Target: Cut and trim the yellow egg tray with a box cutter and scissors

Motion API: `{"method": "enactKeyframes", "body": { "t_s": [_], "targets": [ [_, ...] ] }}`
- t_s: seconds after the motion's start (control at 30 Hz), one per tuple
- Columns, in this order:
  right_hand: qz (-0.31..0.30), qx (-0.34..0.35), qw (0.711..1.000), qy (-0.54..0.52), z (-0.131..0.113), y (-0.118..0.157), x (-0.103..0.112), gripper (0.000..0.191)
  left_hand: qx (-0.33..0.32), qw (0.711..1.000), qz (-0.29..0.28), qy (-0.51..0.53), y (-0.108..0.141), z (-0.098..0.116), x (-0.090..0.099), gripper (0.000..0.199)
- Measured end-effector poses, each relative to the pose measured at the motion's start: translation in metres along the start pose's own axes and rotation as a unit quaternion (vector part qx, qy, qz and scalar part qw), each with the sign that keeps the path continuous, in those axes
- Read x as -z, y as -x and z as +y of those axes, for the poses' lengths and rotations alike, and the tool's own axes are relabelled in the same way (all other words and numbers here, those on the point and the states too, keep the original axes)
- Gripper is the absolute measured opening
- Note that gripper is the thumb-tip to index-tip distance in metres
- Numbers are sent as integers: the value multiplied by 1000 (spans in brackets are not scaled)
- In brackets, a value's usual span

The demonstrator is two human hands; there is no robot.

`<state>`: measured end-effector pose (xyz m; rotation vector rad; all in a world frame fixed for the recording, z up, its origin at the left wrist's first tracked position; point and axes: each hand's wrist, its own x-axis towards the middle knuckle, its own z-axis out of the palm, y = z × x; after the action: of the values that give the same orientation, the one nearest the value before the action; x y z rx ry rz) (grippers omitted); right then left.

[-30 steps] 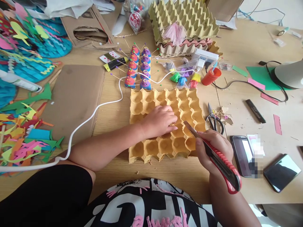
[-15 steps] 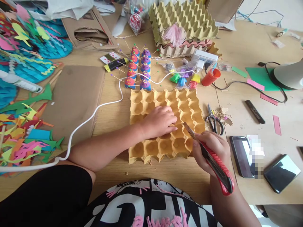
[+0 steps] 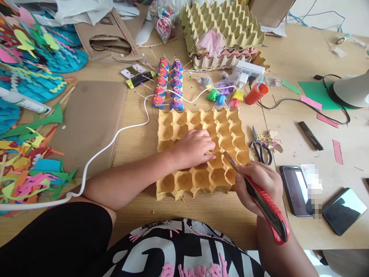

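Observation:
A yellow cardboard egg tray (image 3: 184, 179) lies on the table in front of me, its cups facing up. My left hand (image 3: 194, 148) presses on its middle, with the fingers bent over the ridges and the thumb toward the knife; the fingertips are partly hidden. My right hand (image 3: 259, 186) is closed around a red and black utility knife (image 3: 269, 211). The knife's blade is out and slants toward the tray's right half, its tip at a ridge just right of my left thumb. Whether the tip touches the cardboard I cannot tell.
Scissors (image 3: 261, 150) lie right of the tray beside paper scraps. Painted egg-cup figures (image 3: 176, 82) with pins stand behind it, near a white cable (image 3: 115, 134). Further back are stacked egg trays (image 3: 225, 23). Two phones, one here (image 3: 294, 190), lie at the right.
My right hand and the knife have shifted slightly right and toward me, the blade tip sliding back a little. My left hand and the tray stay in place.

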<state>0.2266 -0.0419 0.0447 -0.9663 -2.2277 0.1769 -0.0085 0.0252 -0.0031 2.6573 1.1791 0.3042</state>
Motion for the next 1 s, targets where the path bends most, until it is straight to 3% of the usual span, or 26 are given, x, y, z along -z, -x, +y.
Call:
{"method": "enactKeyframes", "body": {
  "t_s": [0.13,0.33,0.5,0.77,1.0],
  "targets": [
    [2,-18,999,-29,0,2,0,21,3,1000,-1,-1,0,0,0,27],
    [60,-43,997,-24,2,5,-5,22,4,1000,-16,4,0,0,3,27],
    [24,-51,998,-14,2,4,-8,23,10,1000,-30,-1,-1,2,5,28],
    [32,-36,999,-11,2,3,-8,21,4,1000,-16,-3,-1,1,3,27],
    [1,-11,1000,7,4,1,-1,23,3,1000,-13,-5,-1,1,2,27]
  ]
}}
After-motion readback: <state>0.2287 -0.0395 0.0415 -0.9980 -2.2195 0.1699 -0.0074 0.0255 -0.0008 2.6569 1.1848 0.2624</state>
